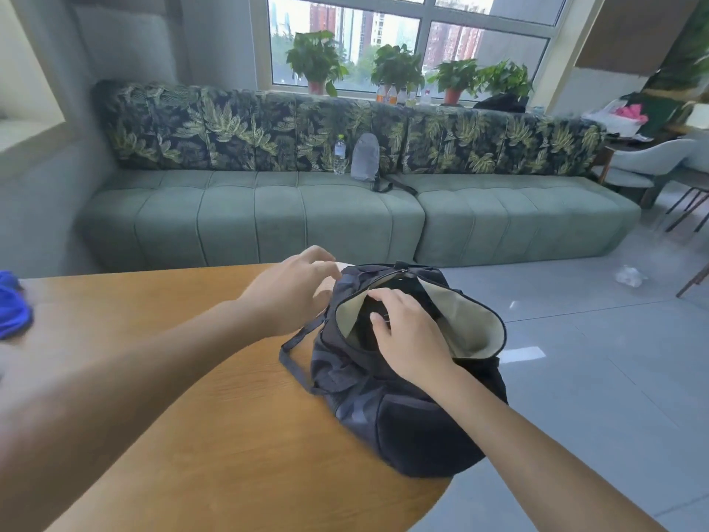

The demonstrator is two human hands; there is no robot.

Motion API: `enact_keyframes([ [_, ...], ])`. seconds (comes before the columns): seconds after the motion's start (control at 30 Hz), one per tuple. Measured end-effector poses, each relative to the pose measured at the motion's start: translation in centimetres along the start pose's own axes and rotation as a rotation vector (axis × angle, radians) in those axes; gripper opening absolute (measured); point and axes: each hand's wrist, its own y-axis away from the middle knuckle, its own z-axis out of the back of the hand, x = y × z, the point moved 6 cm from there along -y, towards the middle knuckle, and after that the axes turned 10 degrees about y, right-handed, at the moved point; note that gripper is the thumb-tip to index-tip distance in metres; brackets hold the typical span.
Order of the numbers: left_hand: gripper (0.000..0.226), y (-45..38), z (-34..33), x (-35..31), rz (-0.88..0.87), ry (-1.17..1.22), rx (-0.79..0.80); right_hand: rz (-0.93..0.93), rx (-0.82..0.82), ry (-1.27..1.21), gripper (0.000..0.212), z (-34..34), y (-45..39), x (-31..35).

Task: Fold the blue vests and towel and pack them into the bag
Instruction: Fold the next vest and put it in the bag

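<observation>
A dark navy bag [399,416] lies on the right end of the wooden table [215,435], its mouth unzipped and its pale lining showing. My right hand [410,332] rests on the near edge of the opening, fingers spread over the dark inside. My left hand [295,289] hovers at the bag's left rim with fingers loosely bent, holding nothing that I can see. A bunched blue cloth [13,307] lies at the table's far left edge, partly cut off by the frame. The bag's strap [295,355] loops out onto the table.
The table's rounded edge runs just under the bag on the right, with grey tiled floor [594,378] beyond. A long green sofa [345,216] stands behind the table, with a grey pouch [364,157] and a water bottle [339,155] on it. Chairs [648,167] stand at the far right.
</observation>
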Motion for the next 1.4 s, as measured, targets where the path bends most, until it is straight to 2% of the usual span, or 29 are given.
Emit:
enact_keyframes([
  [0.1, 0.029, 4.8, 0.4, 3.0, 0.101, 0.050, -0.064, 0.059, -0.076, -0.054, 0.033, 0.7, 2.1, 3.7],
  [0.23, 0.031, 11.6, 0.8, 6.6, 0.213, 0.087, -0.124, 0.105, -0.053, -0.115, 0.033, -0.8, 4.0, 8.6],
  [0.57, 0.030, 28.3, 1.0, 15.6, 0.495, 0.132, -0.211, 0.198, 0.199, -0.265, 0.037, -8.9, 8.2, 20.2],
  [0.73, 0.032, 36.0, 1.7, 21.0, 0.624, 0.130, -0.251, 0.188, 0.333, -0.342, 0.038, -13.2, 9.5, 25.7],
  [0.93, 0.035, 43.8, 2.2, 28.4, 0.707, -0.075, -0.289, 0.219, 0.455, -0.358, 0.038, -17.6, 10.6, 31.6],
  [1.1, 0.058, 49.6, 3.4, 34.0, 0.850, -0.223, -0.429, 0.265, 0.574, -0.359, 0.036, -20.2, 10.7, 37.0],
  [1.23, 0.061, 52.1, 1.8, 36.3, 0.849, -0.243, -0.362, 0.339, 0.627, -0.334, 0.036, -21.6, 9.3, 42.3],
  [1.4, 0.059, 52.5, 0.9, 36.1, 0.829, -0.209, -0.416, 0.474, 0.574, -0.340, 0.034, -23.1, 6.1, 51.2],
])
